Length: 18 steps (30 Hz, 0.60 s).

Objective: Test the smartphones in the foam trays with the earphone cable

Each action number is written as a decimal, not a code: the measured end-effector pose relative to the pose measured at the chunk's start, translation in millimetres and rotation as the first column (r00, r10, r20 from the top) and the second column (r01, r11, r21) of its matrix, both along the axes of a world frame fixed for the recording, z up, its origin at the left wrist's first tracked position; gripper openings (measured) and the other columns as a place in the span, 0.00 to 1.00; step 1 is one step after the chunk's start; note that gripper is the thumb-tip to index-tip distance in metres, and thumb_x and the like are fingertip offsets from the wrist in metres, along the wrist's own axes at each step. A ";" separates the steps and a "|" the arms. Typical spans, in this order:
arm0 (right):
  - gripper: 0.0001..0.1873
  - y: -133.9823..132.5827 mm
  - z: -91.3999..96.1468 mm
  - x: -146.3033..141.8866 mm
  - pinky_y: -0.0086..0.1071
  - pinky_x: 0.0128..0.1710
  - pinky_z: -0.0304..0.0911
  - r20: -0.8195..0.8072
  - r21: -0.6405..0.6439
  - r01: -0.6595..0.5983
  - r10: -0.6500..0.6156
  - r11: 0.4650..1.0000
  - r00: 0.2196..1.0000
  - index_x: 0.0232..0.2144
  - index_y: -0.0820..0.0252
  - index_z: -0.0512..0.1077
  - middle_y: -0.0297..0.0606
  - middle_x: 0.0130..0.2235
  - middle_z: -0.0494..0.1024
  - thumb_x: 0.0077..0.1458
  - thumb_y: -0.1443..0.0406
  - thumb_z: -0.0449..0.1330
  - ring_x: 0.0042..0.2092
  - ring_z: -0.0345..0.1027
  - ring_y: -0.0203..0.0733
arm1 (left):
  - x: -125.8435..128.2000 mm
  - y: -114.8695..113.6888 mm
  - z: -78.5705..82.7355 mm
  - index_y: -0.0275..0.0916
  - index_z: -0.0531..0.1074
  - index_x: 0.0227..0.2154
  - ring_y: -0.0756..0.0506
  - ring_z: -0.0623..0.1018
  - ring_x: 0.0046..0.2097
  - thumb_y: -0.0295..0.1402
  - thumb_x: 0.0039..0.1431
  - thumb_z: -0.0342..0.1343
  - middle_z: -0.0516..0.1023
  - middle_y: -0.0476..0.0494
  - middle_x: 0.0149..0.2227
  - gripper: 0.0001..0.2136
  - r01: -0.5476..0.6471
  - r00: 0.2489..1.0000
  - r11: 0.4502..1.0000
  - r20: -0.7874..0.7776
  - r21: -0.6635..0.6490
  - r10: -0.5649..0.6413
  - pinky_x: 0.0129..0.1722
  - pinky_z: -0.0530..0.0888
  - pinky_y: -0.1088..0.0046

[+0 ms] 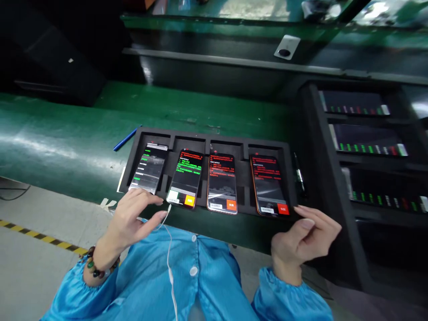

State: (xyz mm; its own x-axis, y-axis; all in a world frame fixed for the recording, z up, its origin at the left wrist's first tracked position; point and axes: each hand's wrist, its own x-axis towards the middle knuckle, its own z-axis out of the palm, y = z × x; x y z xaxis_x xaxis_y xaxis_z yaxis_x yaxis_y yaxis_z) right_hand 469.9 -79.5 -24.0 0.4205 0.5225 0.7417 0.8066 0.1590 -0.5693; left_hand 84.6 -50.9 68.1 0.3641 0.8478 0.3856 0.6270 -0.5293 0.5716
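A black foam tray [190, 143] holds several smartphones in a row of slots. My left hand [133, 216] hovers over the bottom end of the leftmost phone [150, 168], thumb and fingers apart. Beside its thumb, a white cable [170, 267] runs up to the lower edge of the second phone [185, 178], whose screen shows green text and a yellow block. The third phone [222, 183] displays red text. My right hand [304, 238] is by the lower right corner of the rightmost phone [270, 183], fingers loosely bent and apart, with nothing visible in them.
On the right stands a larger black tray [334, 178] with several more phones in its slots. A blue pen [125, 139] lies left of the small tray and a dark pen [299, 171] right of it. The green bench [200, 107] ends at a raised ledge behind.
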 end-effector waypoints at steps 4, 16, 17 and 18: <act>0.19 2.0 2.7 0.5 0.57 0.51 0.71 0.007 -0.029 -0.003 0.004 1.000 1.000 0.43 0.61 0.81 0.53 0.45 0.82 0.78 0.57 0.53 0.50 0.78 0.61 | 3.0 -9.2 2.2 0.40 0.81 0.35 0.47 0.82 0.30 0.38 0.75 0.60 0.84 0.48 0.30 0.12 -0.118 0.993 0.936 -0.042 -0.331 0.110 0.33 0.73 0.72; 0.24 3.6 7.4 -2.9 0.63 0.60 0.71 -0.026 -0.104 -0.056 0.054 0.993 0.998 0.50 0.64 0.80 0.59 0.55 0.82 0.80 0.55 0.49 0.60 0.78 0.64 | 18.2 -14.9 -18.7 0.40 0.79 0.33 0.47 0.81 0.30 0.45 0.75 0.58 0.82 0.49 0.28 0.16 -0.228 0.969 0.844 -0.030 -0.486 0.245 0.32 0.72 0.73; 0.24 3.6 7.3 -2.8 0.63 0.60 0.70 -0.029 -0.102 -0.057 0.055 0.993 0.998 0.50 0.64 0.80 0.60 0.55 0.82 0.80 0.55 0.49 0.60 0.78 0.65 | 16.3 -15.3 -18.7 0.40 0.79 0.33 0.48 0.80 0.29 0.42 0.74 0.59 0.81 0.50 0.27 0.15 -0.240 0.969 0.890 -0.043 -0.389 0.243 0.31 0.71 0.73; 0.24 3.7 7.3 -2.6 0.63 0.60 0.70 -0.035 -0.102 -0.059 0.055 0.993 0.998 0.50 0.64 0.80 0.60 0.55 0.82 0.80 0.55 0.49 0.60 0.78 0.65 | 14.7 -15.6 -18.6 0.40 0.79 0.35 0.49 0.79 0.28 0.41 0.74 0.60 0.80 0.51 0.26 0.13 -0.227 0.973 0.922 -0.043 -0.315 0.225 0.31 0.71 0.74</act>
